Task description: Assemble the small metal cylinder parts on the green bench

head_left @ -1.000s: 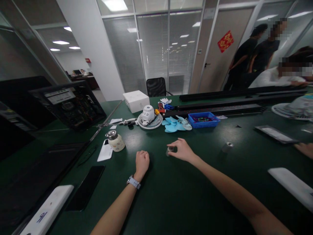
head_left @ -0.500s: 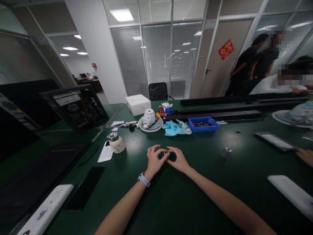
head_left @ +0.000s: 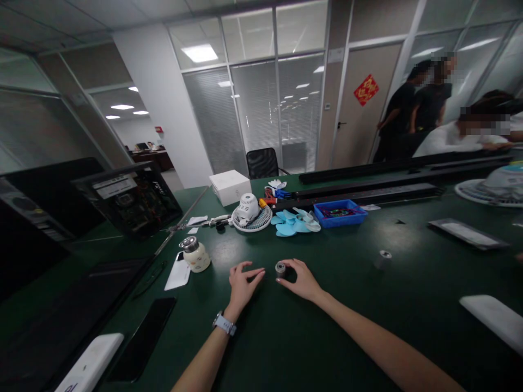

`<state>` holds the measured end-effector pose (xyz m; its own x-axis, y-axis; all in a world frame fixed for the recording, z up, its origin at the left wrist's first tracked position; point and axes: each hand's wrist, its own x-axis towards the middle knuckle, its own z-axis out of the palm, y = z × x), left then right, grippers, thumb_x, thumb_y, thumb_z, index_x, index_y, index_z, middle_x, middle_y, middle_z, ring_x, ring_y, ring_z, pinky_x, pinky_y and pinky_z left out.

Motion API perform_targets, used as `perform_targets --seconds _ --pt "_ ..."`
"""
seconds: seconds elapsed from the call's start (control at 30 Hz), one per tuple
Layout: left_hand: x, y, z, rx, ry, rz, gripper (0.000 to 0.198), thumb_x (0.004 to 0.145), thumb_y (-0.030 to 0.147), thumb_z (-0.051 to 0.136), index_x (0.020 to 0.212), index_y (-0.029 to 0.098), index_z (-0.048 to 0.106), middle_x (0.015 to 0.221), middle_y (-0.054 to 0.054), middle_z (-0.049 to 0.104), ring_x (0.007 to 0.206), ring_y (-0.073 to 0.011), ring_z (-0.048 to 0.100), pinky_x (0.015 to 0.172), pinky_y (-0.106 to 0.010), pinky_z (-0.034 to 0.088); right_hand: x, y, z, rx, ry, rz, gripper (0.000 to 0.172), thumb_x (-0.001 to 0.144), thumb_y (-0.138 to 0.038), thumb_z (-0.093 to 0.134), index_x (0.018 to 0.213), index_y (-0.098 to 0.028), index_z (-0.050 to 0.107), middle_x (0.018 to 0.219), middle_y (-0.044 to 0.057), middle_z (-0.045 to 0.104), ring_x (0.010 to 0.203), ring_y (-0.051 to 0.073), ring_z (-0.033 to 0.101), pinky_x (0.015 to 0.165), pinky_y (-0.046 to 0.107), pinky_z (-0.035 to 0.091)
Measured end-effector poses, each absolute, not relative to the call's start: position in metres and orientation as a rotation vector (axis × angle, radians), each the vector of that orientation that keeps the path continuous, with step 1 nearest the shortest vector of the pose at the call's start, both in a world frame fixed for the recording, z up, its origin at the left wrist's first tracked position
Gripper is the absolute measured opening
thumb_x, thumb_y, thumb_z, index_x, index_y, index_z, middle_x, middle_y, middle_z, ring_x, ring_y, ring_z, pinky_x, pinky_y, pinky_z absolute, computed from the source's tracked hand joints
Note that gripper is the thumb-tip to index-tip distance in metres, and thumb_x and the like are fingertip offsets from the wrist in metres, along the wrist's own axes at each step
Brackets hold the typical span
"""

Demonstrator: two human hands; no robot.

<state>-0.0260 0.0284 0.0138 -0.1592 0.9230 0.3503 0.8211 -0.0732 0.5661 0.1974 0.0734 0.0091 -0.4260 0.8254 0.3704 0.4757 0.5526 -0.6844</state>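
Observation:
Between the thumb and fingers of my right hand (head_left: pixel 301 280) is a small round metal cylinder (head_left: pixel 280 269), its top face showing a round centre. My left hand (head_left: pixel 244 288), with a watch (head_left: pixel 224 323) at the wrist, is to the left of it, fingers apart and holding nothing. A gap separates the left fingertips from the cylinder. Farther right on the green table (head_left: pixel 261 348) stands a second small metal cylinder (head_left: pixel 383 259).
Beyond my hands lie light-blue fan blades (head_left: pixel 290 223), a white fan housing (head_left: pixel 250 213) and a blue tray (head_left: pixel 341 219) of wires. At left are a cream jar (head_left: pixel 196 257), a white phone (head_left: pixel 178 273) and a dark slab (head_left: pixel 143 337). People (head_left: pixel 429 103) are at far right.
My left hand has let go of the small metal cylinder and moved left. My right hand keeps hold of it, now in plain sight. The camera view has tilted up slightly.

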Motion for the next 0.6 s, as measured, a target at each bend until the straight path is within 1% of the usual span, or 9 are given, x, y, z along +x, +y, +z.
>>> perform_targets --seconds 0.1,0.2,0.27,0.33,0.4,0.43,0.5,0.6 --pt "-0.031 0.024 0.007 1.971 2.068 0.893 0.025 0.083 0.051 0.062 0.099 0.039 0.076 0.127 -0.005 0.057 0.114 -0.0305 0.043 0.096 -0.052 0.037 0.197 0.074 0.008 -1.026 -2.085 0.631 0.048 0.075 -0.046 0.071 0.116 -0.024 0.061 0.117 0.007 0.067 0.116 0.027 0.057 0.107 0.050 0.036" --pt "-0.029 0.024 0.005 1.999 2.061 0.842 0.026 0.083 0.051 0.061 0.102 0.040 0.075 0.129 -0.006 0.055 0.115 -0.0314 0.041 0.095 -0.051 0.037 0.198 0.075 0.006 -1.005 -2.086 0.623 0.049 0.075 -0.045 0.071 0.118 -0.023 0.060 0.116 0.007 0.068 0.114 0.025 0.059 0.109 0.049 0.034" --pt "-0.028 0.024 0.005 1.988 2.057 0.903 0.030 0.082 0.051 0.062 0.108 0.039 0.073 0.130 -0.006 0.054 0.114 -0.0307 0.041 0.096 -0.050 0.037 0.198 0.075 0.007 -1.008 -2.084 0.623 0.051 0.076 -0.045 0.071 0.120 -0.024 0.060 0.117 0.007 0.067 0.114 0.025 0.059 0.108 0.049 0.036" --pt "-0.029 0.024 0.004 1.939 2.067 1.031 0.035 0.083 0.050 0.061 0.115 0.036 0.070 0.129 -0.007 0.054 0.114 -0.0291 0.042 0.098 -0.048 0.037 0.197 0.074 0.008 -1.015 -2.078 0.624 0.050 0.076 -0.045 0.071 0.120 -0.024 0.060 0.116 0.007 0.067 0.112 0.024 0.059 0.104 0.047 0.040" --pt "-0.031 0.024 0.003 1.853 2.084 1.158 0.034 0.088 0.044 0.055 0.116 0.031 0.069 0.121 -0.008 0.058 0.111 -0.0267 0.044 0.099 -0.046 0.037 0.195 0.073 0.010 -1.034 -2.068 0.630 0.046 0.076 -0.044 0.070 0.117 -0.024 0.062 0.112 0.006 0.069 0.107 0.023 0.062 0.098 0.044 0.044" --pt "-0.032 0.024 0.003 1.807 2.089 1.205 0.032 0.090 0.039 0.051 0.114 0.029 0.070 0.115 -0.008 0.060 0.108 -0.0258 0.046 0.099 -0.045 0.038 0.194 0.073 0.011 -1.055 -2.062 0.631 0.043 0.077 -0.044 0.070 0.115 -0.024 0.064 0.109 0.005 0.070 0.103 0.023 0.063 0.096 0.043 0.046" --pt "-0.034 0.024 0.003 1.733 2.083 1.254 0.032 0.092 0.029 0.043 0.102 0.024 0.072 0.104 -0.007 0.063 0.104 -0.0245 0.049 0.097 -0.043 0.039 0.196 0.075 0.016 -1.107 -2.044 0.613 0.040 0.077 -0.044 0.069 0.111 -0.024 0.066 0.103 0.005 0.071 0.097 0.022 0.065 0.092 0.042 0.048" --pt "-0.035 0.025 0.003 1.700 2.038 1.254 0.033 0.088 0.020 0.038 0.080 0.021 0.069 0.092 -0.006 0.065 0.097 -0.0237 0.052 0.093 -0.041 0.041 0.218 0.087 0.028 -1.153 -1.978 0.578 0.039 0.077 -0.046 0.067 0.109 -0.024 0.067 0.101 0.005 0.072 0.093 0.022 0.067 0.090 0.041 0.050"
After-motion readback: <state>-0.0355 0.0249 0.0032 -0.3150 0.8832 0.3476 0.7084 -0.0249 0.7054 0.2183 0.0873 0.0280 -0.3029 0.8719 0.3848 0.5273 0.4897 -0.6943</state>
